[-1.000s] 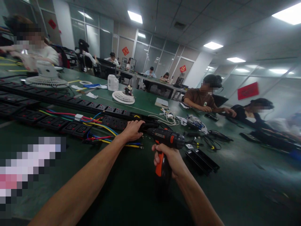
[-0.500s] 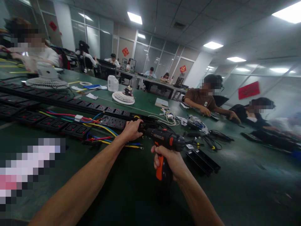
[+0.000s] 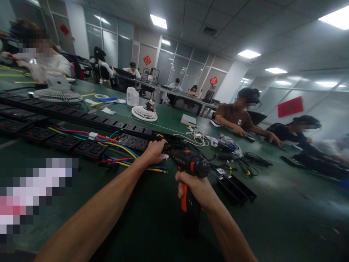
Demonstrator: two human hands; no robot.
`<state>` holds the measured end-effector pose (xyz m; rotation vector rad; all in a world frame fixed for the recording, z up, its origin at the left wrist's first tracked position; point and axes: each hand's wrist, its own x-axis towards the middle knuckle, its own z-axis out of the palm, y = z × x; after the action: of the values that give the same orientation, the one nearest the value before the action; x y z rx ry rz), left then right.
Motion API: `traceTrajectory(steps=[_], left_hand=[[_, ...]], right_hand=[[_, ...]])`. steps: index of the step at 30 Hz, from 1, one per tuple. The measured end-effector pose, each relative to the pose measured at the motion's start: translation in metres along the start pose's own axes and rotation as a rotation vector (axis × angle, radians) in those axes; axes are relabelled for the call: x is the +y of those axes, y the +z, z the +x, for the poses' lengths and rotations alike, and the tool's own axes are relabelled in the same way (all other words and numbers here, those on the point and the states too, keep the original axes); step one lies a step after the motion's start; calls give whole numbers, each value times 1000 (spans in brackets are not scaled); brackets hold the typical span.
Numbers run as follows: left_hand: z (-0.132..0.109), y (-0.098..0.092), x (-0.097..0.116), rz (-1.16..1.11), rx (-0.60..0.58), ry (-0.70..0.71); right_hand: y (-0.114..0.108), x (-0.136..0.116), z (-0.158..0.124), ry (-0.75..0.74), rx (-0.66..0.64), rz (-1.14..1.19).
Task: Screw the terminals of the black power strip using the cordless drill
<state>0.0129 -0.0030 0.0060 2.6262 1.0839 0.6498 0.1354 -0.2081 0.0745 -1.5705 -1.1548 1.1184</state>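
My right hand (image 3: 195, 183) is wrapped round the grip of a black and orange cordless drill (image 3: 187, 161). The drill's nose points away and left, close to my left fingertips; its bit is too dark to make out. My left hand (image 3: 153, 153) is closed on the end of a black power strip (image 3: 133, 142), where the fingers hide the part they hold. A small bright patch shows by those fingertips. Red, blue, green and yellow wires (image 3: 120, 143) run loose along the strip, and a few ends with metal lugs stick out below my left hand.
Longer black socket strips (image 3: 73, 115) lie across the left. Two black troughs (image 3: 236, 189) lie right of the drill, with black cables (image 3: 249, 162) and a white cable (image 3: 200, 140) beyond. Farther back are a fan grille (image 3: 144, 113) and a white jug (image 3: 132, 97). Co-workers sit around the green table.
The drill has shifted slightly left, its back end swinging toward my left hand. My left fingertips look brighter now. My left hand still holds the same strip end.
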Motion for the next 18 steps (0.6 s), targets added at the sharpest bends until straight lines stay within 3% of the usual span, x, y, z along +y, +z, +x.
traceTrajectory(steps=[18], left_hand=[[3, 6, -5, 16, 13, -8]], right_hand=[[2, 0, 3, -29, -18, -62]])
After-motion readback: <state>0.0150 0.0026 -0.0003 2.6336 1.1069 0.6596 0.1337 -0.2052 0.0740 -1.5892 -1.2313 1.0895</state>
